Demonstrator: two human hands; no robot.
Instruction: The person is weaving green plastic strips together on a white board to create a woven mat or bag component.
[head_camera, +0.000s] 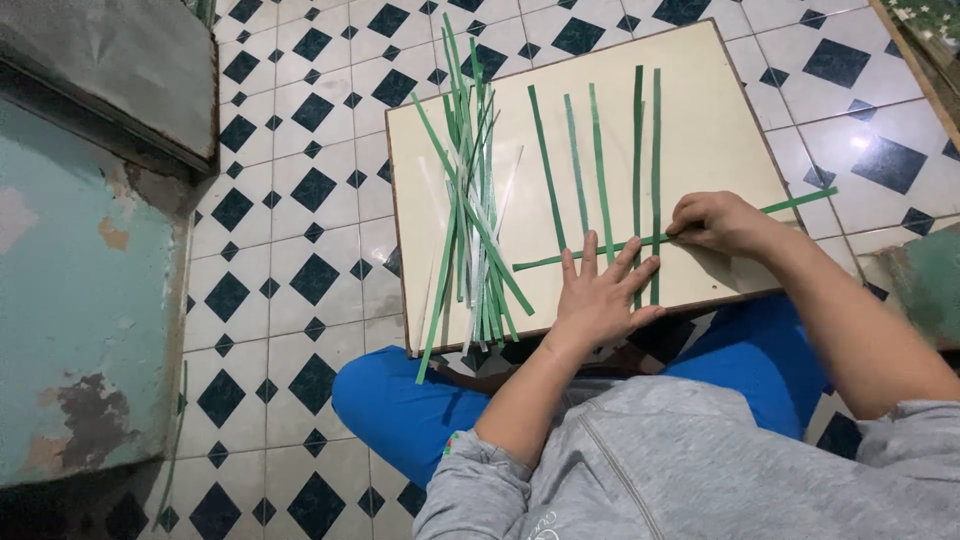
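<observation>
head view: horizontal green strip (640, 241) lies across the lower part of five vertical green strips (600, 170), running from near the loose pile on the left out past the right edge of the board (700, 120). whether it passes over and under alternate verticals cannot be told where the hands cover it.

right hand (715, 222): fingers curled, pinching the horizontal strip at about the rightmost vertical. left hand (600, 295): flat, fingers spread, pressing down the lower ends of the verticals just below the crossing.

judgement on doing this step well: keep the left palm flat so the verticals stay parallel and do not fan; draw the crossing strip with a light pinch, kept flat, so it neither creases nor twists; seat it square to the verticals before lifting the palm.

look of the strips: thin, narrow, flat, matte green, likely paper or leaf; slightly uneven spacing, leftmost one tilted.

surroundings: loose pile of green and pale strips (470, 190) on the left part of the board, some overhanging its near edge. cream board rests on the person's lap, blue trousers (400, 400), grey top. floor (290, 200) of white tiles with dark diamonds; worn teal wall at left.
</observation>
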